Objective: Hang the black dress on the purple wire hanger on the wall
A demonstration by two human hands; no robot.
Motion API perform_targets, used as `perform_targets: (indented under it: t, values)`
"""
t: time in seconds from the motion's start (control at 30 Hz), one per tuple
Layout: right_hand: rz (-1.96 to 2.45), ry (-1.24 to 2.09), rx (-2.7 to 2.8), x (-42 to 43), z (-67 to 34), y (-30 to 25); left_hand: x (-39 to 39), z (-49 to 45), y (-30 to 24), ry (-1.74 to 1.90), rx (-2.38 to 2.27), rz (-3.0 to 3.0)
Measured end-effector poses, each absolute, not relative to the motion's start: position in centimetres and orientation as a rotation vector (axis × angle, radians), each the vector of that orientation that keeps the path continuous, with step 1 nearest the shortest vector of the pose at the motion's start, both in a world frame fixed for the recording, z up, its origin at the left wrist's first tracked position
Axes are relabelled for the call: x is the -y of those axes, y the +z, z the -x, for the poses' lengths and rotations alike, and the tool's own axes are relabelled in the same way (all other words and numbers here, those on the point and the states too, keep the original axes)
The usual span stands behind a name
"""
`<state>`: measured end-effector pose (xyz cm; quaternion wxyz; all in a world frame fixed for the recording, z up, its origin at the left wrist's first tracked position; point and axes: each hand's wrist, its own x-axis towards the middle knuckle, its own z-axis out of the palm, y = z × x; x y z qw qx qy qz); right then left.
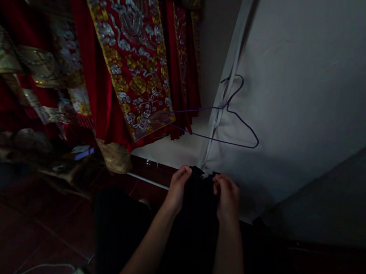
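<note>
Both my hands pinch the top edge of a dark cloth, held up in front of me at the bottom middle of the view. My left hand grips its upper left corner. On the other side, my right hand has the upper right part between thumb and fingers. The lower cloth blends into the darkness, so its shape and kind are hard to make out. Just above my hands, a thin purple wire hanger hangs against the wall by a pale strip; its left end passes by the red embroidered cloth.
Red embroidered costumes with gold and silver patterns hang at the upper left. A pale wall stands ahead and to the right. A pale cord runs over the dark red tiled floor at the lower left.
</note>
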<state>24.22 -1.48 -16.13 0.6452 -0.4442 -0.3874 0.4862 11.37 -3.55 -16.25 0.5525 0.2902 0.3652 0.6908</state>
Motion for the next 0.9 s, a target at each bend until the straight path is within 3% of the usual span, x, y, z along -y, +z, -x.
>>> perform_targets:
  t: [0.33, 0.9]
  values:
    - [1.013, 0.977, 0.740, 2.1, -27.7, -15.0, 3.4, -13.2, -15.7, 1.556, -0.861, -0.733]
    - [0.923, 1.075, 0.635, 1.1, -26.4, -14.1, 3.2, -7.4, -16.9, 1.673, -0.783, -0.573]
